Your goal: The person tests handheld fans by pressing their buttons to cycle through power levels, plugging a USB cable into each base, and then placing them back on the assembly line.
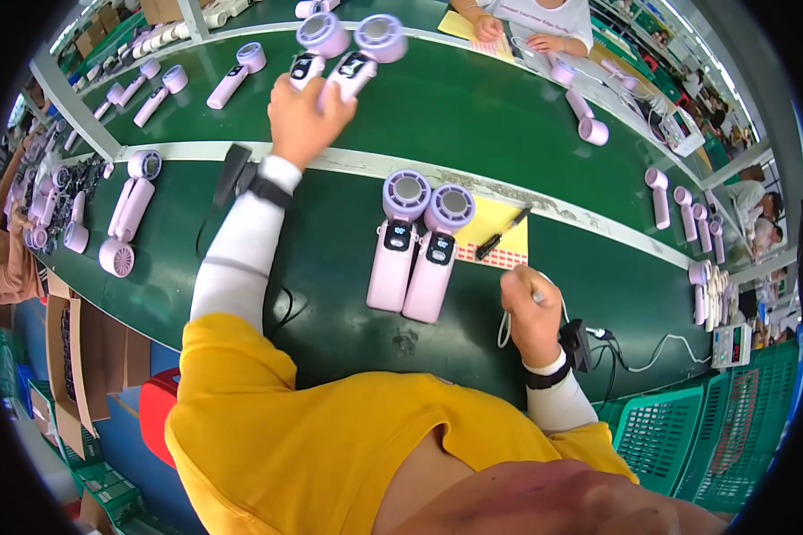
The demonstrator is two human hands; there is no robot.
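My left hand (305, 120) reaches over the far green surface and is closed on two lilac handheld fans (355, 73), side by side with their round heads pointing away. In front of me on the near table lie two more pink-lilac fans (390, 272), their small displays lit. To the right of them, my right hand (533, 316) is closed around the end of a white cable (504, 332), and a pale tip shows between the fingers. Near that hand lies a yellow sheet (511, 230) with red stickers, and a black marker (501, 234) rests on it.
A pale metal rail (357, 162) separates the near table from the far surface, where several fans (238, 77) lie. Folded fans (132, 209) lie at left. Across sits a person (544, 27). Green crates (660, 428) and a small meter (732, 346) are at right; cardboard boxes (94, 366) stand lower left.
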